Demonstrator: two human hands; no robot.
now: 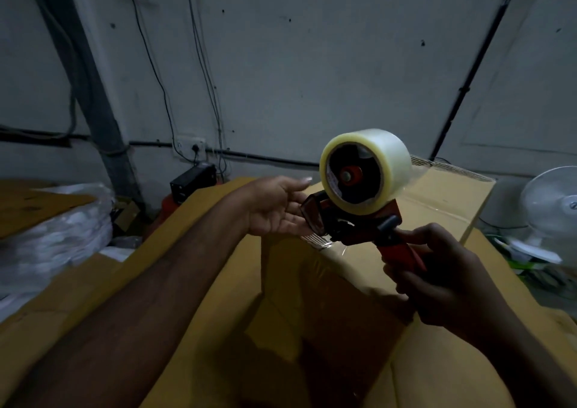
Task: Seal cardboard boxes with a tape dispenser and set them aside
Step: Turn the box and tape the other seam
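My right hand [437, 276] grips the red handle of a tape dispenser [368, 223], held up above a large cardboard box [218, 298]. A roll of clear tape [363, 170] sits on the dispenser. My left hand [278, 207] is open, palm up, its fingers at the dispenser's front end where a strip of clear tape [315, 240] hangs loose. A strip of tape lies along the box top under the dispenser. Another box flap [449, 195] rises behind the roll.
A stack of white plastic sheets [53, 235] with cardboard on top lies at the left. A black device [193, 182] sits by the wall under a socket. A white fan [552, 204] stands at the right. Cables run down the grey wall.
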